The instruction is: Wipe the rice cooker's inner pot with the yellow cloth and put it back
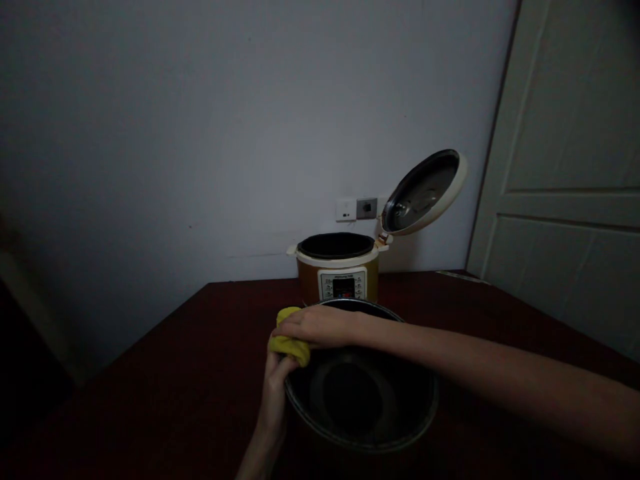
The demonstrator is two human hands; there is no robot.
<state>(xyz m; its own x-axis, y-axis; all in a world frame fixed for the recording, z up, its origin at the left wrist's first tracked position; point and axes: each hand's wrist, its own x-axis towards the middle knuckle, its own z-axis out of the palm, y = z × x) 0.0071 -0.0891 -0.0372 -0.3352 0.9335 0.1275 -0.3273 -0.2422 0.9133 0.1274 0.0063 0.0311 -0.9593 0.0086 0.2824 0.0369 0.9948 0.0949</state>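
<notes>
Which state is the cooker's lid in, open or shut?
Open: the lid stands tilted back on its hinge, and the cooker shows its dark open top.

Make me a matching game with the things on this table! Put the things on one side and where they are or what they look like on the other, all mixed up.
Things:
1. yellow cloth
2. cooker lid
3. inner pot
4. wall socket

Descriptions:
A. standing open, tilted up to the right of the cooker
B. on the wall behind the cooker
C. pressed on the pot's rim under the right hand
D. dark and round, at the front of the table, steadied by the left hand

Pairs: 1-C, 2-A, 3-D, 4-B
</notes>
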